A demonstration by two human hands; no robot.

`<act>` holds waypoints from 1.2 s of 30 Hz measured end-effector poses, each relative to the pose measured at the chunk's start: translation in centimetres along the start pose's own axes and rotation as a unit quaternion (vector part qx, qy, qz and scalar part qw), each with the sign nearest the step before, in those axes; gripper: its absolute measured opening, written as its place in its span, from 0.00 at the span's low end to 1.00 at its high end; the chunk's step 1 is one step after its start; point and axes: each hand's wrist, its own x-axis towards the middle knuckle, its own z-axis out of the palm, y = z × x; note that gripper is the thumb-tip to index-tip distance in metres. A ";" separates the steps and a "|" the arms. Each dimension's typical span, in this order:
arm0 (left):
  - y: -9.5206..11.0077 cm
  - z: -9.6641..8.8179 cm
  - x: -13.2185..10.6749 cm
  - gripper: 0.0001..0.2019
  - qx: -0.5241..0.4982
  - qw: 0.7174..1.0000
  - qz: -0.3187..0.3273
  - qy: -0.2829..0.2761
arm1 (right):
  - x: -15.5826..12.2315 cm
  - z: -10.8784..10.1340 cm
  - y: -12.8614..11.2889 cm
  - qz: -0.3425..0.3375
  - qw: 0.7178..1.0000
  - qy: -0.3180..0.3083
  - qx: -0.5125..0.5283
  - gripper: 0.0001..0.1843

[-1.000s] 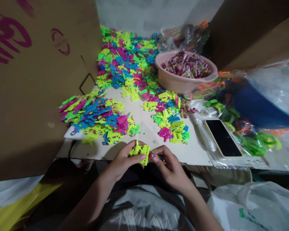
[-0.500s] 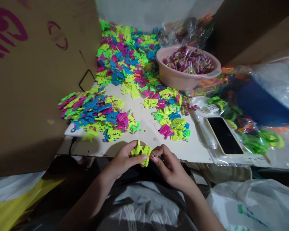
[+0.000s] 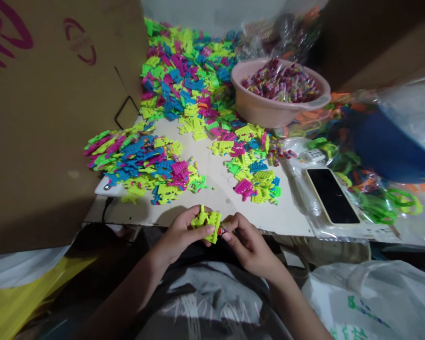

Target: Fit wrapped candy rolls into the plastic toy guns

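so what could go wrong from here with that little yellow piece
The left hand holds the yellow plastic piece and the right hand pinches a small wrapped item against it, beyond the table edge: a slip would likely drop it into the lap. The phone lies near the front edge; a stray arm might knock it off.

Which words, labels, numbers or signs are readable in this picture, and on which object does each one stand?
No text can be read in full.
Cardboard sheet: magenta printed marks at its top left, cut off by the picture edge, unreadable.
White plastic bag: green print, too blurred to read.
Grey shirt: pale print, too blurred to read.
Phone: screen dark, nothing shown.
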 end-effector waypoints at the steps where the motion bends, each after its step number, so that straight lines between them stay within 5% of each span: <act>1: -0.1 0.0 0.0 0.19 -0.003 1.000 0.002 0.005 | 0.1 0.0 -0.1 -0.004 1.000 -0.008 -0.002 0.08; 9: 0.4 0.2 -0.2 0.18 0.074 0.997 0.019 0.028 | 0.2 0.2 0.2 -0.011 1.000 0.002 -0.028 0.08; 17: -0.2 0.7 -0.4 0.11 0.239 0.963 0.088 0.087 | 0.6 0.6 0.2 -0.041 0.983 0.043 -0.176 0.08; 25: 0.7 -0.4 0.3 0.07 0.299 0.950 0.087 0.015 | 1.0 -0.1 0.9 0.003 0.996 0.018 -0.092 0.05; 29: 2.4 -0.5 0.7 0.11 0.258 0.963 0.073 -0.008 | 1.7 0.0 0.7 -0.047 0.985 0.037 -0.162 0.23; 36: 3.2 0.2 0.2 0.08 0.257 0.963 0.074 -0.012 | 1.6 1.6 1.2 -0.132 0.960 0.097 -0.226 0.28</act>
